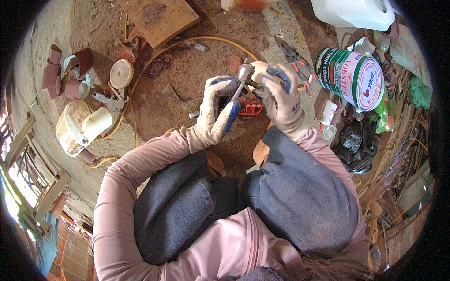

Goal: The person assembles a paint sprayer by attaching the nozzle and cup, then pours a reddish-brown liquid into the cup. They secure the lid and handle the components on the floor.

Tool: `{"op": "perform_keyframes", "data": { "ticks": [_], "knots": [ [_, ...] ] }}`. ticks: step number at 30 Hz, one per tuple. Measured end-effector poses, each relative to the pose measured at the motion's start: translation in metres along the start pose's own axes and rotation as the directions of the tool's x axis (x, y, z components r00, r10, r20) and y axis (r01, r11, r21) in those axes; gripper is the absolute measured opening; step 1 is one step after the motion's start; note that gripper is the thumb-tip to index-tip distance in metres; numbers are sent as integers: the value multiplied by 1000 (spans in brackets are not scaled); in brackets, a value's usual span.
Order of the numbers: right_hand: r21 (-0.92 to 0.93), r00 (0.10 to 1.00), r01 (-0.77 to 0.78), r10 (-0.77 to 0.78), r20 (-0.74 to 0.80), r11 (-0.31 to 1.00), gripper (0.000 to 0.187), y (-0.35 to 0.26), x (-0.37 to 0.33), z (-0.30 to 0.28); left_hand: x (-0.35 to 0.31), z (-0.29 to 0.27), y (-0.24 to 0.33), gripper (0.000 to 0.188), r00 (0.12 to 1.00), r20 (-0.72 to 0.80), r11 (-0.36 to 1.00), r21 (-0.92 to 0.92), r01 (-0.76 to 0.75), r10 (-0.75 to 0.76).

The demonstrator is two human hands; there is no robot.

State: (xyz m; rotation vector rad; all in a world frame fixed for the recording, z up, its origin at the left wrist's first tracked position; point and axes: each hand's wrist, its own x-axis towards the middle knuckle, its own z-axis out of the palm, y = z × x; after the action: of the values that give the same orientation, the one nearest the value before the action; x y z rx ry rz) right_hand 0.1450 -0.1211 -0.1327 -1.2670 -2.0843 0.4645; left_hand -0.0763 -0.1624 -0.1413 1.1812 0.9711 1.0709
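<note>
Ground: brown earth (187, 58), loose and dusty, across the upper middle of the frame, paler toward the upper left.
Jacket: pink jacket (122, 210), zipped, its sleeves running up from both lower sides of the frame.
Jeans: dark blue-grey jeans (300, 201), knees bent and spread, lower middle.
Board: flat wooden board (159, 18), stained, at the top edge, left of centre.
Can: large green-and-white can (347, 77), lying on its side, upper right.
Jug: whitish plastic jug (354, 13), cut off by the top edge, upper right.
Left hand: left hand (213, 110), in a white glove with blue patches, clamped round the silver tool, upper middle.
Right hand: right hand (283, 100), gloved alike, fingers curled, pinching the tool's dark end; the fingertips are partly hidden.
Container: dirty off-white container (72, 129), tipped over, at the left.
Bag: crumpled black plastic bag (363, 157), right side.
Tool: silver tool (245, 75), between the two hands, upper middle, head uppermost.
Pliers: red-handled pliers (302, 65), just right of the right hand.
Red piece: slotted red piece (251, 108), below the tool, between the hands.
</note>
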Motion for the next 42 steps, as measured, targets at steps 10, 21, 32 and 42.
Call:
{"op": "perform_keyframes", "data": {
  "ticks": [10,21,32,42],
  "knots": [
    [-193,992,74,-53,113,978,41,3,-3,-13,1,9,5,41,996,-59,993,-107,55,-61],
    [-15,985,-117,118,130,993,24,-4,4,-7,-10,7,-9,44,997,43,998,12,-63,62],
    [9,998,-21,20,52,1000,31,3,-5,-14,-7,14,-8,45,1000,-13,999,-38,1,-1],
    [79,999,-54,53,10,995,43,2,-6,-4,-5,9,-11,46,991,64,979,163,-125,116]
  ]
}}
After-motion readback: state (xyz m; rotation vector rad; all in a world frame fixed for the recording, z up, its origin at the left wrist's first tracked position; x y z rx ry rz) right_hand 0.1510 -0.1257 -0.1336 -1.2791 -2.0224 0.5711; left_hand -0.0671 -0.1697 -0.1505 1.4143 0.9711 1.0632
